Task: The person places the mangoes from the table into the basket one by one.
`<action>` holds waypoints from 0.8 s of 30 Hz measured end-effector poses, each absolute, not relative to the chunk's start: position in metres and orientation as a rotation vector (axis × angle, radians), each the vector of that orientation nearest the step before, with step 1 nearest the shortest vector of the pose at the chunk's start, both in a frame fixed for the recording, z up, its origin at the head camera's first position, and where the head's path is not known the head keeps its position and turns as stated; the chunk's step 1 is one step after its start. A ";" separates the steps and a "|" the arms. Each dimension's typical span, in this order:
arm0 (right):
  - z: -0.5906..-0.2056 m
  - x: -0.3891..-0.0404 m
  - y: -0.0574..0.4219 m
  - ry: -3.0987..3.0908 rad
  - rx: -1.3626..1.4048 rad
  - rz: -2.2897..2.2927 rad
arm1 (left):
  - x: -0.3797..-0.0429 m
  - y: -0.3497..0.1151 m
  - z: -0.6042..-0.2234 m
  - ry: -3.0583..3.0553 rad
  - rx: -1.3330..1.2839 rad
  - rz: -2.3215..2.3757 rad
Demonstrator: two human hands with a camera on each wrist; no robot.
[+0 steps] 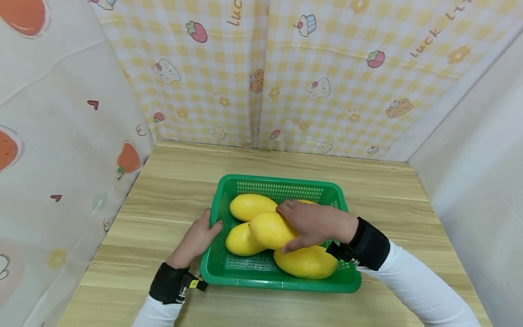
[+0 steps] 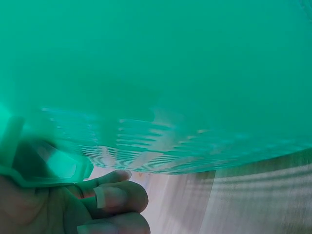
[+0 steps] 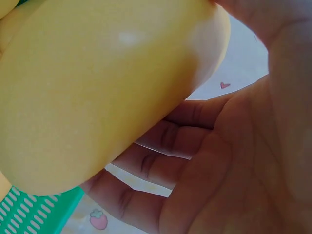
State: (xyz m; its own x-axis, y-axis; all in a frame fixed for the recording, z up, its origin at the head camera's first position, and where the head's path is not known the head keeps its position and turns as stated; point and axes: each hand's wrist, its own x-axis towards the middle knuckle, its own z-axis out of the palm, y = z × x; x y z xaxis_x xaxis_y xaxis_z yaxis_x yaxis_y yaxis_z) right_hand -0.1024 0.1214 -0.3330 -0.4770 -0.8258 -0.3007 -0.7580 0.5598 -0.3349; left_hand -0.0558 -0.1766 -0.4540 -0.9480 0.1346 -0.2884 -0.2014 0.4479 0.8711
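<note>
A green plastic basket (image 1: 282,285) holds several yellow mangoes, among them one at the back left (image 1: 251,206) and a large mango (image 1: 306,263) at the front right. My right hand (image 1: 316,222) grips another mango (image 1: 267,230) above the others, thumb on the near side and fingers on the far side. In the right wrist view, this mango (image 3: 107,87) lies against the curled fingers (image 3: 161,158). My left hand (image 1: 198,236) holds the basket's left rim, thumb over the edge. From the left wrist, the basket wall (image 2: 170,63) fills most of the view, with bent fingers (image 2: 122,197) outside it.
The basket stands on a light wood-grain table (image 1: 175,181). Behind it hangs a yellow checked curtain (image 1: 212,91). A patterned white cloth (image 1: 73,150) borders the left side, and a plain white one (image 1: 482,150) the right.
</note>
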 end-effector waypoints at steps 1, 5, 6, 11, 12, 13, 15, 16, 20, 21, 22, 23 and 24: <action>-0.333 -0.102 0.120 2.364 -1.275 -0.212 | -0.056 -0.176 -0.454 2.392 -0.061 1.493; -0.337 -0.097 0.111 2.337 -1.275 -0.185 | -0.056 -0.177 -0.455 2.389 -0.070 1.492; -0.339 -0.097 0.109 2.332 -1.282 -0.176 | -0.056 -0.177 -0.455 2.389 -0.070 1.492; -0.351 -0.093 0.098 2.297 -1.320 -0.147 | -0.056 -0.177 -0.456 2.394 -0.062 1.492; -0.354 -0.093 0.096 2.288 -1.327 -0.143 | -0.057 -0.177 -0.456 2.397 -0.057 1.490; -0.355 -0.092 0.094 2.278 -1.328 -0.142 | -0.057 -0.177 -0.456 2.400 -0.053 1.489; -0.358 -0.091 0.090 2.256 -1.339 -0.138 | -0.056 -0.177 -0.457 2.408 -0.043 1.485; -0.359 -0.091 0.089 2.246 -1.344 -0.140 | -0.056 -0.177 -0.457 2.413 -0.036 1.482; -0.360 -0.089 0.082 2.215 -1.365 -0.163 | -0.056 -0.177 -0.457 2.429 -0.018 1.475; -0.361 -0.089 0.081 2.209 -1.371 -0.169 | -0.056 -0.177 -0.457 2.433 -0.012 1.475; -0.362 -0.089 0.079 2.205 -1.376 -0.173 | -0.056 -0.178 -0.457 2.436 -0.008 1.475; -0.363 -0.089 0.077 2.200 -1.384 -0.176 | -0.056 -0.178 -0.457 2.438 -0.007 1.477; -0.364 -0.088 0.076 2.192 -1.385 -0.183 | -0.056 -0.178 -0.457 2.442 -0.004 1.477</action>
